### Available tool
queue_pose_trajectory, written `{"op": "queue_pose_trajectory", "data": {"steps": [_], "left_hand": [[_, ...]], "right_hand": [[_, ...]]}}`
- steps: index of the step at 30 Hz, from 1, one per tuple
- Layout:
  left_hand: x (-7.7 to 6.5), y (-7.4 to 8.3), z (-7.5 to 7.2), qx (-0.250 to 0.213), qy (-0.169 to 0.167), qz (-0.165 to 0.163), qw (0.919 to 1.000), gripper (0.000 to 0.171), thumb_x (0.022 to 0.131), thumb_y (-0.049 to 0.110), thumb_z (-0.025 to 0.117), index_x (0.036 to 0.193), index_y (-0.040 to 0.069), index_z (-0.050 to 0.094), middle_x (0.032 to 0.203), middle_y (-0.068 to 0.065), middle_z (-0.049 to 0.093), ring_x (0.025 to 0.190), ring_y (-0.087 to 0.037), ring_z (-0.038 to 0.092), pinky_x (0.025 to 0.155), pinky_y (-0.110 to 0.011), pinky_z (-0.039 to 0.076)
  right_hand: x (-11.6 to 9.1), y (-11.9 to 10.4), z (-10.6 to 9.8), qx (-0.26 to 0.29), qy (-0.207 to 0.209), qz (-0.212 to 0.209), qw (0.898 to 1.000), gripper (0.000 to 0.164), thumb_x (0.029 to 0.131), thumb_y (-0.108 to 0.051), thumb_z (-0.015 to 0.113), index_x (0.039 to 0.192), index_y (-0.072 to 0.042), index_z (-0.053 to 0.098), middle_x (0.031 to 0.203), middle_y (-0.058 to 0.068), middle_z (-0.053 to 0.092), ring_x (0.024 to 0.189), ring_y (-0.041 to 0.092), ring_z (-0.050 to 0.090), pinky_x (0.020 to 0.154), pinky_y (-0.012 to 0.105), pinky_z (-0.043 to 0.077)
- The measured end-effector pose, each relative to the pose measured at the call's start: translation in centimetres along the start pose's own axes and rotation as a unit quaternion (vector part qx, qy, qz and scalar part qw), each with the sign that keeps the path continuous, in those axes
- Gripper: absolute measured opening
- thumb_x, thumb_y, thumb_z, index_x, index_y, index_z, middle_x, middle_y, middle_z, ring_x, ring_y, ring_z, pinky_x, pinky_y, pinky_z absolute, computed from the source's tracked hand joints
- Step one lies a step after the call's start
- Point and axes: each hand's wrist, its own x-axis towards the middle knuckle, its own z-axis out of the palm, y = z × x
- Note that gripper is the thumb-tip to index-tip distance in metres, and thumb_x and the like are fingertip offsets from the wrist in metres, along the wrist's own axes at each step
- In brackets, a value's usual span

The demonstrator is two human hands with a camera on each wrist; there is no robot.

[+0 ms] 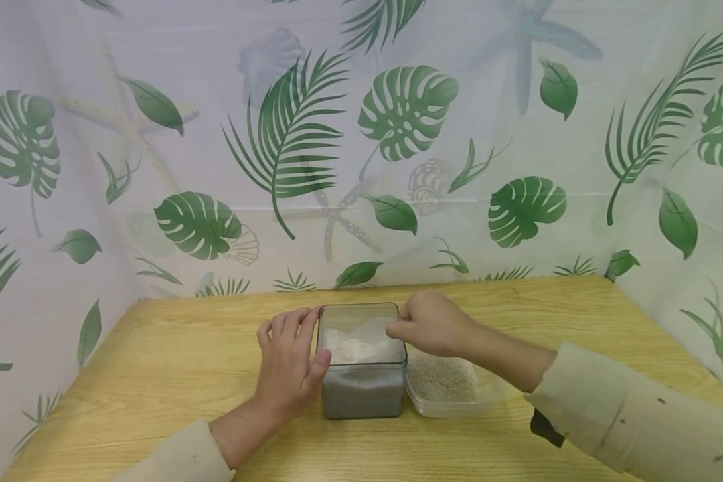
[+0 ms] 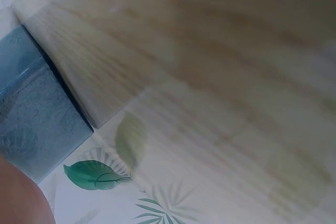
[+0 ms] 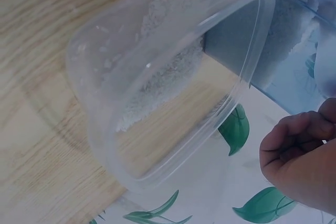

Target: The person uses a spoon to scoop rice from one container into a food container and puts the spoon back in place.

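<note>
A square see-through grey container (image 1: 363, 395) stands upright, part filled with white grains. My left hand (image 1: 289, 361) rests along its left side, fingers extended toward the far corner and thumb by the near corner. Over the right rim, my right hand (image 1: 436, 325) has curled fingers and grips a clear scoop (image 1: 376, 329) that reaches inside the container; its handle is hidden in the fist. In the right wrist view, the curled fingers (image 3: 294, 135) show beside the scoop's pale, translucent edge (image 3: 326, 61). Only a bit of the left hand (image 2: 21, 198) enters the left wrist view.
A clear plastic tub (image 1: 458, 408) holding rice (image 1: 440, 378) sits against the container's right side, below the right forearm. Both stand on a wood-grain table (image 1: 175, 375). A leaf-patterned sheet (image 1: 337, 254) rises behind and on both sides.
</note>
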Motion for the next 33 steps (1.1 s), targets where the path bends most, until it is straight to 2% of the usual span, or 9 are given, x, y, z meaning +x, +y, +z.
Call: {"op": "queue_pose_trajectory", "data": {"steps": [7, 13, 18, 33], "left_hand": [[0.0, 0.0, 0.0, 0.001, 0.002, 0.002, 1.0000, 0.088, 0.102, 0.062, 0.009, 0.129, -0.005, 0.060, 0.119, -0.019, 0.059, 0.109, -0.034, 0.048, 0.092, -0.060, 0.024], [0.0, 0.0, 0.0, 0.003, 0.005, 0.002, 1.0000, 0.088, 0.102, 0.062, 0.009, 0.129, -0.005, 0.060, 0.118, -0.019, 0.059, 0.109, -0.034, 0.048, 0.091, -0.059, 0.024], [0.0, -0.1, 0.1, 0.006, 0.006, 0.003, 1.0000, 0.088, 0.102, 0.062, 0.009, 0.129, -0.005, 0.061, 0.119, -0.019, 0.059, 0.109, -0.034, 0.048, 0.092, -0.059, 0.024], [0.0, 0.0, 0.0, 0.004, 0.001, -0.001, 1.0000, 0.088, 0.102, 0.061, 0.010, 0.130, -0.005, 0.060, 0.120, -0.020, 0.059, 0.111, -0.035, 0.048, 0.092, -0.060, 0.024]], "right_hand": [[-0.2, 0.0, -0.2, 0.017, -0.006, 0.007, 1.000, 0.043, 0.085, -0.019, 0.053, 0.048, -0.021, 0.030, 0.044, -0.011, 0.024, 0.044, 0.006, 0.020, 0.051, 0.025, 0.024], [-0.5, -0.1, -0.8, 0.038, 0.004, 0.013, 0.999, 0.044, 0.086, -0.022, 0.054, 0.048, -0.021, 0.031, 0.045, -0.011, 0.024, 0.046, 0.007, 0.019, 0.049, 0.024, 0.019], [-0.8, 0.1, -1.5, 0.048, 0.010, 0.022, 0.999, 0.045, 0.087, -0.023, 0.054, 0.048, -0.020, 0.031, 0.047, -0.011, 0.023, 0.047, 0.008, 0.019, 0.050, 0.025, 0.020], [-2.4, 3.0, -3.1, 0.056, 0.034, 0.039, 0.997, 0.046, 0.087, -0.023, 0.059, 0.049, -0.020, 0.032, 0.048, -0.011, 0.025, 0.049, 0.009, 0.022, 0.051, 0.025, 0.023]]}}
